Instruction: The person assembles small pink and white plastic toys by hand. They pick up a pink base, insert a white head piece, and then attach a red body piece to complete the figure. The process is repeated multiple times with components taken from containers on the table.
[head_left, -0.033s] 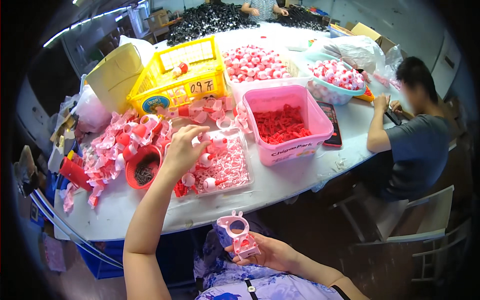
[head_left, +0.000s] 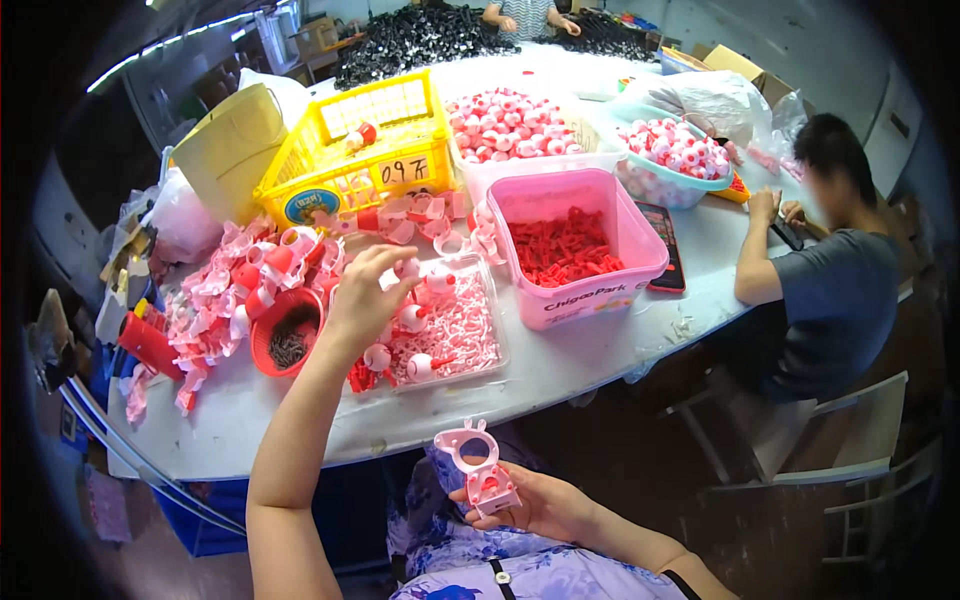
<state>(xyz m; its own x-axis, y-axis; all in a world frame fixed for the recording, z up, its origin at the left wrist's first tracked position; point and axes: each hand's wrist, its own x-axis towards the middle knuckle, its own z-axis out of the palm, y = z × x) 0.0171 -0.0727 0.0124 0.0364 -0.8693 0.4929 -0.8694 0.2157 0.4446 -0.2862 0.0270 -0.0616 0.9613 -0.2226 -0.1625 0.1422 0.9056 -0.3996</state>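
My right hand point(head_left: 545, 508), low in front of my lap, grips a pink plastic toy body point(head_left: 478, 470) with a round hole and two small ears. Reaching over the table, my left hand point(head_left: 365, 295) has thumb and fingers closed around a small pink-and-white ball point(head_left: 405, 268), partly hidden by the fingers. Beneath and beside it sits a clear shallow tray point(head_left: 497, 345) of tiny pink parts. Several white balls with red pieces point(head_left: 421, 366) lie in the tray and along its left side. Left of the tray stands a red cup point(head_left: 262, 350) with small dark metal pieces.
Beyond the tray are a pink bucket point(head_left: 585, 307) of red parts, a yellow basket point(head_left: 350, 195), a white bin point(head_left: 485, 172) and a blue basin point(head_left: 640, 185) of balls. Pink plastic pieces point(head_left: 215, 290) pile up at left. A co-worker point(head_left: 830, 270) sits at right; another stands far back.
My left hand has shifted very slightly at the tray, and the ball at its fingertips shows more plainly. My right hand keeps the toy body in the same place.
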